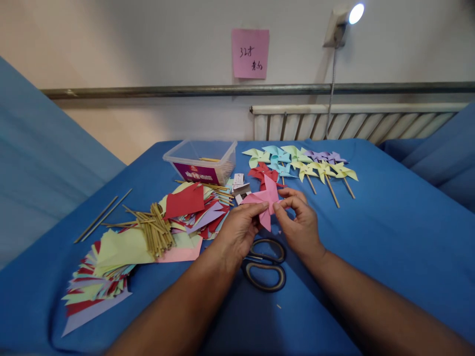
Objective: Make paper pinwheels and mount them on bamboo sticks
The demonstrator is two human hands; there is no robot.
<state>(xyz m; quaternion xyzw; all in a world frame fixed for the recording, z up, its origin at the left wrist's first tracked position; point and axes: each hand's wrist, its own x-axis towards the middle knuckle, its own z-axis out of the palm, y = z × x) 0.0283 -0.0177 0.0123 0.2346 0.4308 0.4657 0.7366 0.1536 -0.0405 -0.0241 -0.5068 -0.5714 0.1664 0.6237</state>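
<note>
Between both hands, above the middle of the table, is a pink paper pinwheel (pixel 267 198) with its blades folded in. My left hand (pixel 243 225) pinches it from the left, thumb near the centre. From the other side my right hand (pixel 300 220) grips it with thumb and fingers close to the middle. Whether a pin or stick is at its back is hidden. Below the hands lie black-handled scissors (pixel 265 284), their blades covered by my left hand. Just behind the pinwheel are a red paper pinwheel (pixel 261 170) and small white boxes (pixel 240 190).
Finished pinwheels on sticks (pixel 306 168) lie at the back right. On the left are coloured paper sheets (pixel 122 249), a bundle of short sticks (pixel 158 232) and two loose sticks (pixel 98 220). A clear plastic box (pixel 202 165) stands at the back of the blue-covered table (pixel 371 277).
</note>
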